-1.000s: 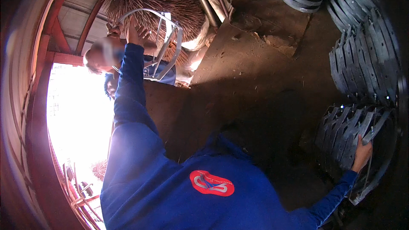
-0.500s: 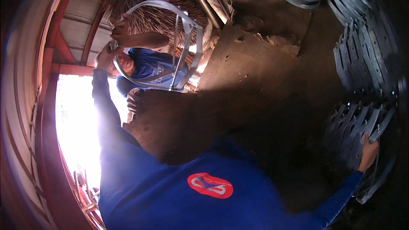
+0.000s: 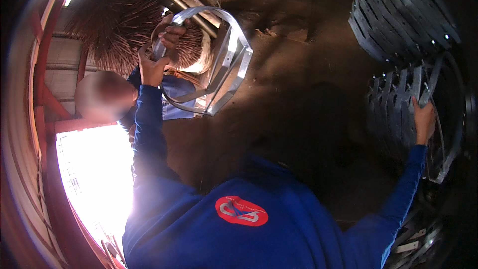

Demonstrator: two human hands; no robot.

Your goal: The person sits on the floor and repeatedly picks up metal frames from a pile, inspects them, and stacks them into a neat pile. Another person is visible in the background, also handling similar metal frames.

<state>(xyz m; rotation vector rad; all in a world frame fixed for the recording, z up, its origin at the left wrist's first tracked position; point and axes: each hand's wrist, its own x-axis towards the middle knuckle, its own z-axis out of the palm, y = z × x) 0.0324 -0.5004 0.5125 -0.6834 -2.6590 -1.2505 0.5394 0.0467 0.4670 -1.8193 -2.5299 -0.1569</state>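
Note:
A hoop-shaped frame of flat metal strips [image 3: 241, 69], rounded on one side and angular on the other, is held up at the upper left. My left hand [image 3: 151, 68] grips its left edge. A co-worker's hand [image 3: 172, 37] holds the same frame just above mine. Far to the right, my right hand [image 3: 424, 122] has its fingers round a strip at the near end of a row of similar nested metal frames [image 3: 393, 102]. Its thumb side is partly hidden.
A co-worker in a blue shirt [image 3: 179, 94] stands beyond the held frame. Bundles of thin brown rods [image 3: 109, 35] lie behind. More nested frames [image 3: 398, 15] line the right side above a brown floor [image 3: 279, 65]. Loose metal strips [image 3: 416, 244] lie lower right.
The held frame and my left hand now appear farther right in the view. My right hand and its row of frames appear higher. The co-worker's head has come out from behind the hoop.

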